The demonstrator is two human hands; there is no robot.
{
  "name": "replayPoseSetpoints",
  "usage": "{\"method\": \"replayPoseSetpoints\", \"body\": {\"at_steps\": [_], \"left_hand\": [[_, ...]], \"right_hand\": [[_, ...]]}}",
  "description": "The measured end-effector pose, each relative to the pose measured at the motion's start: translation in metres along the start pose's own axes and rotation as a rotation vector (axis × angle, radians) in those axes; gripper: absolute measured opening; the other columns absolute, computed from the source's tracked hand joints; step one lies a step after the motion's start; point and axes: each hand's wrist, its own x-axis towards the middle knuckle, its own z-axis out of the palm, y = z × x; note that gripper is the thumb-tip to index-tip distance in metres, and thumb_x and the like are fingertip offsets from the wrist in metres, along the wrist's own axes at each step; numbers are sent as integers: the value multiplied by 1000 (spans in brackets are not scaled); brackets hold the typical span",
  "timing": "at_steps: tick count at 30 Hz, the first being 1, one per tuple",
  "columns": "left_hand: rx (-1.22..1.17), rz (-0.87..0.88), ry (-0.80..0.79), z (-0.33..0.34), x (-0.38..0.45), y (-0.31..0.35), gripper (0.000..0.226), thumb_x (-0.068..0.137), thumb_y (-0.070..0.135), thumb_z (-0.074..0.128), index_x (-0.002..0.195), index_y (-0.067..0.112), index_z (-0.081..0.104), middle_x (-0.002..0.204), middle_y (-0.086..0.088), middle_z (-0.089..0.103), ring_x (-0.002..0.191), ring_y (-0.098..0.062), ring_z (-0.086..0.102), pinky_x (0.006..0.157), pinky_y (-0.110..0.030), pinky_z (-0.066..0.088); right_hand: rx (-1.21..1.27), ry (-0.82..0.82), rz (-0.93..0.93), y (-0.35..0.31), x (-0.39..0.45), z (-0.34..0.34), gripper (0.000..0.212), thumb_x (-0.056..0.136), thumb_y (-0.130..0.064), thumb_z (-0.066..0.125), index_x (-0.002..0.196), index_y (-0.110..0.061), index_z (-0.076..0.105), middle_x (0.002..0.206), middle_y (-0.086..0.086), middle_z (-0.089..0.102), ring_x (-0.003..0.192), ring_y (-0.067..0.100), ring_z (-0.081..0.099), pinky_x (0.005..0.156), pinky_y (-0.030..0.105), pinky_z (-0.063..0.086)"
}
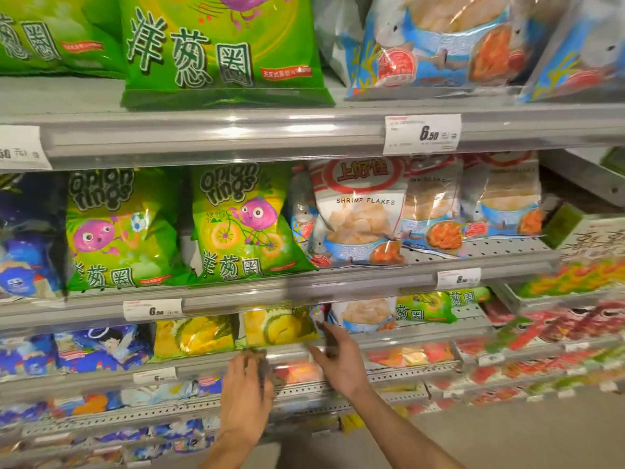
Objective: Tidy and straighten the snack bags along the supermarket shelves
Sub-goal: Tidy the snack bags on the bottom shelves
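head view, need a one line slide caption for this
Both hands, left hand and right hand, reach toward yellow durian bags on a lower supermarket shelf.

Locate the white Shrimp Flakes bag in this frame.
In the head view, the Shrimp Flakes bag stands right of centre on the middle shelf, just right of an onion rings bag and under the 6.50 price tag.

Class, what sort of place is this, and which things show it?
Most likely a supermarket snack aisle: tiered grey metal shelves, white price labels reading 6.50, and rows of green onion-ring bags.
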Motion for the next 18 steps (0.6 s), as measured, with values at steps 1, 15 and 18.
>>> {"method": "replayPoseSetpoints", "body": {"at_steps": [1, 15, 18], "left_hand": [[-68, 20, 13, 3, 0, 12, 36, 78, 15, 71, 113, 5, 66, 111, -7, 56, 103, -28, 55, 92, -41, 50], [-494, -170, 72, 40, 43, 183, 53, 94, 22, 64, 137, 1, 44, 129, -8, 46, 120, -24, 47, 102, -29, 37], [-494, -266, 82, 43, 51, 195, 55, 92, 18, 67, 138, -1, 43, 131, -17, 48, 123, -30, 46, 98, -26, 34]], "right_hand": [[4, 18, 18, 5, -3, -9, 46, 89, -23, 78, 132, -27, 61, 114, -15, 67, 103, 5, 66, 92, 17, 53], [-53, 347, 16, 70, 11, -193, 11, 94, -6, 66, 100, -14, 69, 85, -6, 71, 78, 9, 68, 71, 20, 52], [-36, 337, 18, 74, 23, -216, 13, 92, -6, 69, 102, -14, 69, 85, 0, 70, 82, 22, 68, 77, 37, 55]]}}
